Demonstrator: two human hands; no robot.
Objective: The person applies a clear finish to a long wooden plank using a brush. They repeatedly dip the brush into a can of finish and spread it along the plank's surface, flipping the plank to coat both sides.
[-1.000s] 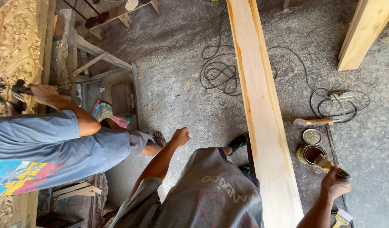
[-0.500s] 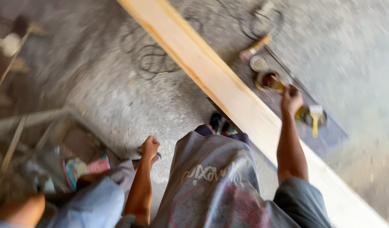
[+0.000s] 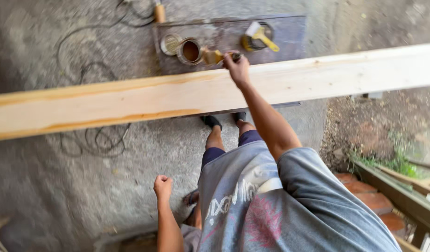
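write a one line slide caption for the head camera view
Right hand dips a paintbrush toward an open can beyond a long wooden plank; left hand clenched, empty.

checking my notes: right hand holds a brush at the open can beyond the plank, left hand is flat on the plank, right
Not quite. The left hand is a closed fist hanging by the person's side, off the plank. The rest stands: the right hand holds the brush at the open can, as the head view shows.

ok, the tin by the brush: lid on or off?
Off. The round tin stands upright with its mouth open, brown liquid showing inside; a lid lies beside it. The right hand holds the brush at its rim.
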